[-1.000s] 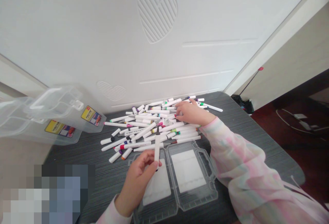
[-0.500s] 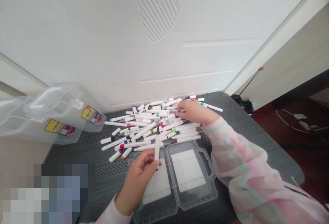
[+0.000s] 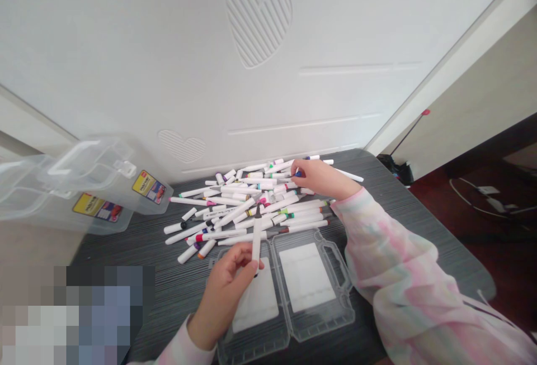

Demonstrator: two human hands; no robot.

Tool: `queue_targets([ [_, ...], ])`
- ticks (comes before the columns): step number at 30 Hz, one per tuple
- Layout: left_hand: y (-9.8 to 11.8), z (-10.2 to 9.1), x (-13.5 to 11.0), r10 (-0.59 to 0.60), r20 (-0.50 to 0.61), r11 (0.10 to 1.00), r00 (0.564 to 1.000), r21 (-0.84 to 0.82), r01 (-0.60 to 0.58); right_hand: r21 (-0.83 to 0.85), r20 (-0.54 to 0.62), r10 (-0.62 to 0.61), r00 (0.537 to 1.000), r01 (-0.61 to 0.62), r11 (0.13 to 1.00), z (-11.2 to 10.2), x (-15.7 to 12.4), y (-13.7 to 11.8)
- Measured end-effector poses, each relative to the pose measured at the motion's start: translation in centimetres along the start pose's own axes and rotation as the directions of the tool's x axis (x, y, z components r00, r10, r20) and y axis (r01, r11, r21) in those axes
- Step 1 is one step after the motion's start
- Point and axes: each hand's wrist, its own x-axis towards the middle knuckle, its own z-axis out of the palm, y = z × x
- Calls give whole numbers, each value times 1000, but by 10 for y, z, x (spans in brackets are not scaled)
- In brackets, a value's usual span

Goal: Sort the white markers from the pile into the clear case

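Note:
My left hand (image 3: 229, 289) is closed around an uncapped white marker (image 3: 257, 242), held upright with its dark tip pointing away from me. Beneath that hand lies an open clear plastic case (image 3: 289, 328) with a white sheet in each half. My right hand (image 3: 316, 178) reaches over the far right part of a pile of white markers and loose caps (image 3: 235, 197). Its thumb and fingers are pinched together, and a small blue bit (image 3: 298, 174) shows between them. What exactly they grip is mostly hidden.
Two clear plastic boxes (image 3: 151, 200) with yellow labels stand at the left. Behind the dark wood-grain table (image 3: 423, 242) rises a white panel (image 3: 168, 63) with heart reliefs. A cable (image 3: 465, 197) lies to the right beyond the table.
My right hand has shifted slightly among the markers at the far right, and a blue bit now shows at its fingers. My left hand and its marker stay in place.

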Motion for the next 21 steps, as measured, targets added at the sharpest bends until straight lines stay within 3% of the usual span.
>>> queue_targets([
  [11,-2,0,-1,-12,7,1000,1000,-2,12,39,-33,-108,994,109,993,3,2,1],
  [21,-1,0,-1,-2,6,1000,1000,22,2,42,-27,-104,994,105,994,3,1,1],
])
